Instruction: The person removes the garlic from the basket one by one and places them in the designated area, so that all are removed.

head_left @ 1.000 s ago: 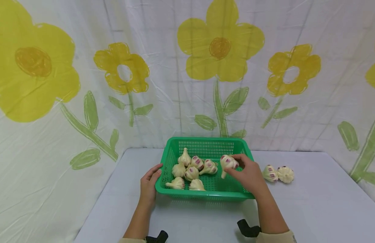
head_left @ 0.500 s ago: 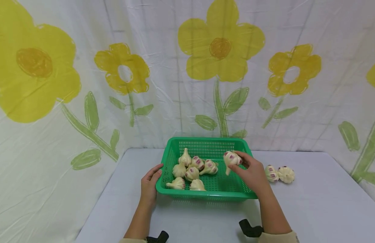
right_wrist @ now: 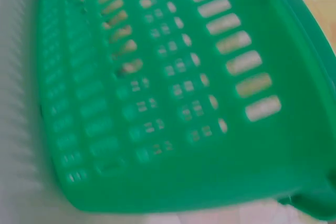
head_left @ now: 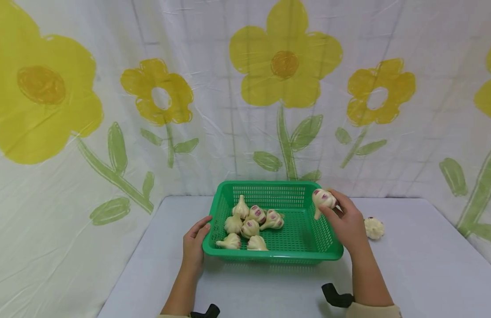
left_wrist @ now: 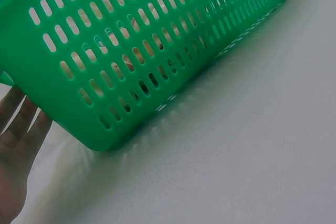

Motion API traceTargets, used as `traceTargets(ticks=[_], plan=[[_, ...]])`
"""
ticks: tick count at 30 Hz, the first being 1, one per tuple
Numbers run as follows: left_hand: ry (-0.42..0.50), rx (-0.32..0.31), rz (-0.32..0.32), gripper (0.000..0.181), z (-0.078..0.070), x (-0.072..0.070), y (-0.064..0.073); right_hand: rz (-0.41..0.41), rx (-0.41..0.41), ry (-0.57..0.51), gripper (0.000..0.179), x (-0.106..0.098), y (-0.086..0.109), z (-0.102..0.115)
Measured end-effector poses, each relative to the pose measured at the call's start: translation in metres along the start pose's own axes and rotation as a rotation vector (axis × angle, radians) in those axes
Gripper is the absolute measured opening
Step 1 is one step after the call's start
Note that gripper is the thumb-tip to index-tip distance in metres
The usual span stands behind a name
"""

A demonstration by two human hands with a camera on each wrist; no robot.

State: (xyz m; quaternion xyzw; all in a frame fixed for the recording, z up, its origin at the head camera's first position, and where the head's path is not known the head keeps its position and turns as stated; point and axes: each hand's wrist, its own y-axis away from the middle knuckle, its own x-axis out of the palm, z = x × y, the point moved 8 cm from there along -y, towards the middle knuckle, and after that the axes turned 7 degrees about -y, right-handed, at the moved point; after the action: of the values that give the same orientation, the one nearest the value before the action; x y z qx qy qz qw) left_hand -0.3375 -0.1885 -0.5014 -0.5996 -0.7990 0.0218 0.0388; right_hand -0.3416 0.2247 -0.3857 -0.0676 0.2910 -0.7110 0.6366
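Observation:
In the head view my right hand (head_left: pixel 349 221) pinches a garlic bulb (head_left: pixel 323 199) between thumb and fingers. The bulb, white with purple streaks, hangs over the right rim of a green plastic basket (head_left: pixel 279 254), stem end down. My left hand (head_left: pixel 194 245) rests against the basket's left side, its fingers fairly straight. From the left wrist, the fingers (left_wrist: pixel 29 127) touch the outside of the basket's end wall. Several garlic bulbs (head_left: pixel 250 229) lie inside, mostly toward the left. Only the basket wall (right_wrist: pixel 173 171) fills the blurred right wrist view; the right hand is hidden there.
A garlic bulb (head_left: pixel 374 228) lies on the white tabletop (head_left: pixel 420 265) just right of my right wrist. Behind the table hangs a white curtain (head_left: pixel 213 141) with yellow flowers. A black curved piece (head_left: pixel 336 296) sits at each cuff.
My right hand has carried its garlic bulb rightward and up, from over the basket's inside to its right rim. One of two table bulbs is now hidden behind that hand. The left hand stays put.

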Motion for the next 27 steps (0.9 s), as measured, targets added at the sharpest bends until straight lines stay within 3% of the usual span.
traceTargets(ticks=[6, 12, 15, 21, 27], plan=[[0.0, -0.001, -0.001, 0.033, 0.001, 0.0, 0.0, -0.113, 0.06, 0.047, 0.054, -0.032, -0.002, -0.01], [0.011, 0.0, -0.011, 0.033, -0.001, 0.001, 0.001, -0.318, 0.13, 0.116, 0.052, -0.077, 0.002, -0.025], [0.014, 0.001, -0.014, 0.034, -0.002, 0.001, 0.001, -0.403, 0.209, 0.129, 0.052, -0.098, 0.008, -0.038], [0.006, 0.0, -0.014, 0.033, -0.001, 0.0, 0.0, -0.512, 0.343, 0.145, 0.055, -0.13, 0.021, -0.06], [0.02, -0.002, -0.014, 0.032, -0.001, 0.001, 0.0, -0.572, 0.46, 0.158, 0.057, -0.148, 0.033, -0.083]])
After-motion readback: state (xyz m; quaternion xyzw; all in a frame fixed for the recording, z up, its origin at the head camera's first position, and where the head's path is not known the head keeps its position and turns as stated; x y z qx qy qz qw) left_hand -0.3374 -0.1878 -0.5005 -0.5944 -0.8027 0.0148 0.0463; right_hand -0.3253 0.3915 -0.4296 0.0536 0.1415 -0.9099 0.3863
